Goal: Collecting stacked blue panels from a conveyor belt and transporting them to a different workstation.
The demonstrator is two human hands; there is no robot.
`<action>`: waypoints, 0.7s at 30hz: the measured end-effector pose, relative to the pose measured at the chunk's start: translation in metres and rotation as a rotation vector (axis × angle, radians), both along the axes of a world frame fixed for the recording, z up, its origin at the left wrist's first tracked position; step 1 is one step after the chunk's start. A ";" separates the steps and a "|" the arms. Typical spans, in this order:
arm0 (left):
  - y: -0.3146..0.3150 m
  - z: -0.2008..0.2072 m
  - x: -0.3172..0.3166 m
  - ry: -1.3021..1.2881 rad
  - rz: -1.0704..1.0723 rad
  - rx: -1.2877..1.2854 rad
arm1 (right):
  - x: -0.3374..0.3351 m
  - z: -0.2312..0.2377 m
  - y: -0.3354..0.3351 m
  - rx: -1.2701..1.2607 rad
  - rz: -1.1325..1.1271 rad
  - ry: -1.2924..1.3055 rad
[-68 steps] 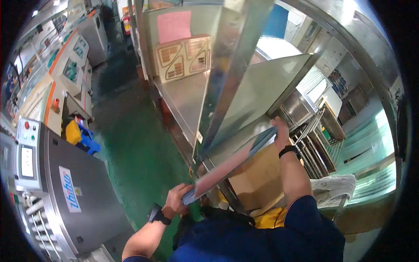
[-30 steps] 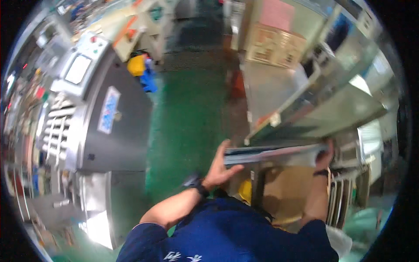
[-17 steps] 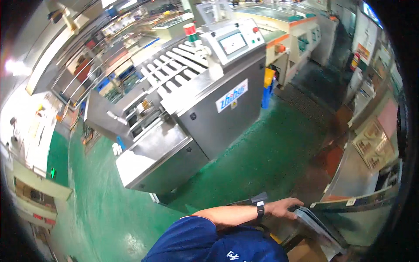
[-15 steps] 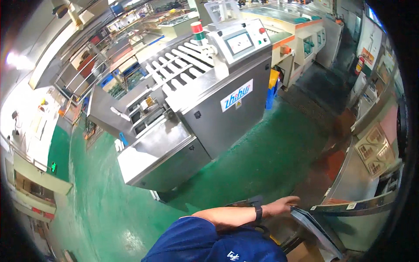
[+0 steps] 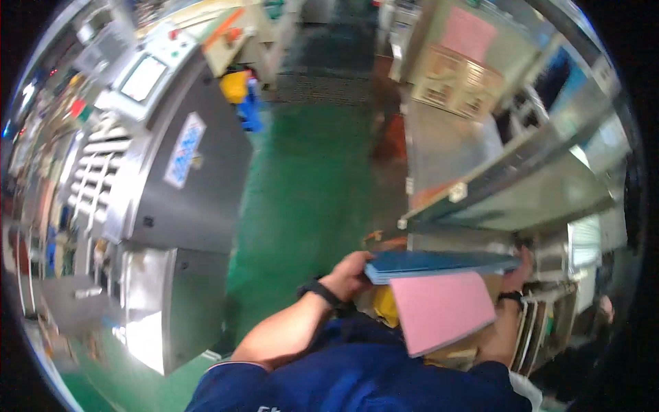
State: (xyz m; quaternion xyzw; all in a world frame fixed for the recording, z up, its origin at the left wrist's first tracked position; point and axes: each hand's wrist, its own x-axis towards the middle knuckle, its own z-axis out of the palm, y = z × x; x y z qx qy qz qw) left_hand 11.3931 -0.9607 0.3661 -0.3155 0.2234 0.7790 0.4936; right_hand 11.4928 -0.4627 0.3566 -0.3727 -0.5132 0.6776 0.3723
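Observation:
A stack of flat blue boards or sheets (image 5: 439,263) lies crosswise between my two hands. My left hand (image 5: 350,273), with a dark band at the wrist, is closed on its left end. At its right end my right hand (image 5: 519,269) grips the edge, its fingers partly hidden and blurred. A pink sheet (image 5: 443,309) hangs tilted just below the blue stack, close to my body. Whether the pink sheet is joined to the stack I cannot tell.
On the left stands a grey metal machine (image 5: 199,213) with a touch panel (image 5: 143,79) and white rollers. A green floor aisle (image 5: 302,178) runs ahead. Metal shelving (image 5: 508,172) rises on the right, near my right hand. A yellow-and-blue object (image 5: 241,96) stands by the machine.
My view has swung right, shifting the machine to the left. My right hand has come into view. The blue stack, earlier steep at lower right, now lies level between both hands, and the pink sheet shows.

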 end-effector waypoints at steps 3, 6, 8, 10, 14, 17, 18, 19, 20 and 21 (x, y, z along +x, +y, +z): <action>0.000 -0.015 0.003 -0.039 -0.013 -0.114 | -0.005 0.017 -0.004 -0.021 0.019 -0.100; -0.009 -0.024 0.004 -0.051 0.032 -0.110 | -0.021 0.077 -0.054 -0.113 0.090 -0.545; 0.000 -0.015 -0.001 -0.024 -0.042 -0.137 | 0.005 0.075 -0.010 -0.162 0.185 -0.577; 0.008 0.009 -0.001 -0.010 -0.077 -0.180 | 0.018 0.069 0.015 -0.339 0.290 -0.605; -0.004 -0.021 0.014 -0.045 -0.095 -0.179 | 0.019 0.066 0.037 -0.342 0.375 -0.733; -0.009 -0.026 0.024 -0.063 -0.151 -0.162 | 0.025 0.073 0.040 -0.143 0.496 -1.097; -0.010 -0.026 0.026 -0.073 -0.165 -0.164 | 0.020 0.078 0.028 -0.123 0.464 -1.104; -0.013 -0.025 0.027 -0.075 -0.170 -0.164 | 0.023 0.080 0.021 -0.134 0.450 -1.112; -0.015 -0.024 0.025 -0.069 -0.172 -0.157 | 0.023 0.087 0.015 -0.102 0.480 -1.114; -0.017 -0.029 0.024 -0.069 -0.185 -0.150 | 0.025 0.093 0.010 -0.070 0.508 -1.116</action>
